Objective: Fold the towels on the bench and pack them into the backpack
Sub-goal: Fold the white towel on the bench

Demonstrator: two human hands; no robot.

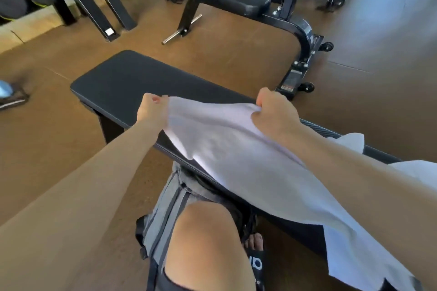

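Head view: my left hand (151,111) and right hand (274,111) each have fingers clamped on a far corner of the white towel (224,149), stretching it flat over the counter (113,82) for folding; the grey backpack (165,208) waits below the counter.

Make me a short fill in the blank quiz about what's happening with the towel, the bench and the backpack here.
1. Both hands, left hand and right hand, grip the far edge of the ____ towel.
2. The towel is draped across the black ____.
3. The grey backpack sits on the ____, beside the person's knee.
4. A second towel lies on the bench under the person's ____ forearm.

Missing words: white; bench; floor; right
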